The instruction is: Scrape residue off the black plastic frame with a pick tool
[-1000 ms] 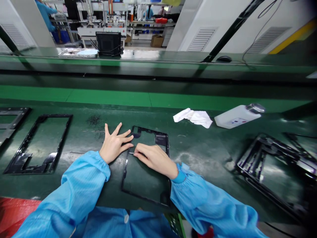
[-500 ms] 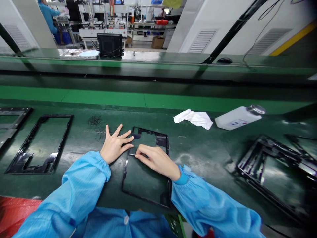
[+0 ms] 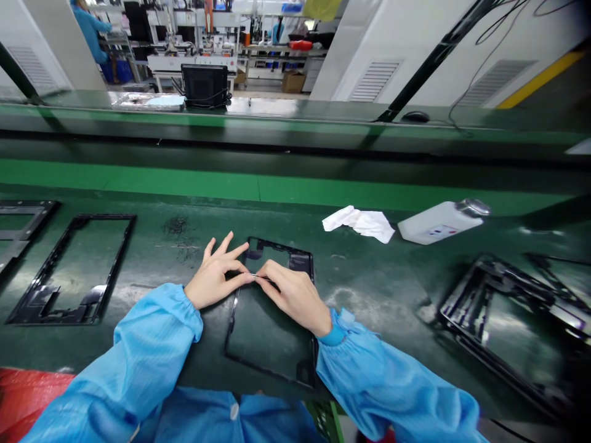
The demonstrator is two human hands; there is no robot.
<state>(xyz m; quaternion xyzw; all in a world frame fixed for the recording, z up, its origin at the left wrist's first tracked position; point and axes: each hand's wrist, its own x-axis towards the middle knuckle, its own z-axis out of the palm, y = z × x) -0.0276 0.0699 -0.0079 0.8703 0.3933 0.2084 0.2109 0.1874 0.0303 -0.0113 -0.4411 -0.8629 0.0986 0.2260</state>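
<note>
A thin black rectangular frame [image 3: 271,370] lies on the green bench under my hands. My right hand [image 3: 295,295] pinches a slim metal tool [image 3: 257,276] with a narrow tip, pointing left over the frame's left side. At that tip, the thumb and forefinger of my left hand [image 3: 217,275] come together, with its other fingers spread. Whether a small scrap sits between those fingertips is too small to see. Left of my left hand is a loose pile of fine black shavings [image 3: 176,226].
A second black frame [image 3: 111,271] lies to the left, with part of another frame [image 3: 28,237] beyond it. Crumpled white tissue [image 3: 364,223] and a white bottle lying tilted [image 3: 438,223] are behind on the right. Stacked black frames [image 3: 480,307] occupy the right side.
My left thumb and forefinger have closed together at the tool's tip; before, they were apart. The tool has shifted slightly up and right with my right hand.
</note>
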